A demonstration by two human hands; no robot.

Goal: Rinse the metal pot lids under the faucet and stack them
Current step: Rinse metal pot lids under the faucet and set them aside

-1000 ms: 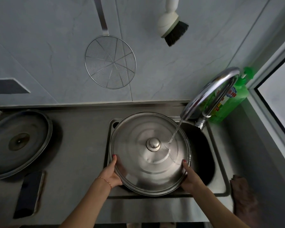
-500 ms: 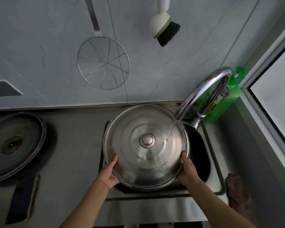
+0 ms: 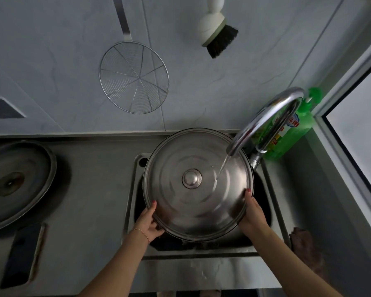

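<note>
Lid: I am holding it dome-up over the sink, knob at the centre, far rim reaching toward the wall.
Water: it is falling from the faucet onto the dome just right of the knob and sheeting off toward me.
Handling: I am judging the lid stiff, thin steel, wide but fairly light; wet, it is probably slick, so the rim is the safe hold, and the knob for one-handed carrying.
Left hand: it is gripping the near-left rim, thumb on top, fingers curled under and out of sight.
Right hand: it is clamping the near-right rim the same way, thumb on the dome close to the stream.
Second lid: it is lying on the counter well to the left, apart from the sink; I am guessing that is the stacking spot.
Beyond: a skimmer and brush are hanging on the wall, a green bottle is standing behind the faucet, and a cloth is lying right of the sink.
</note>
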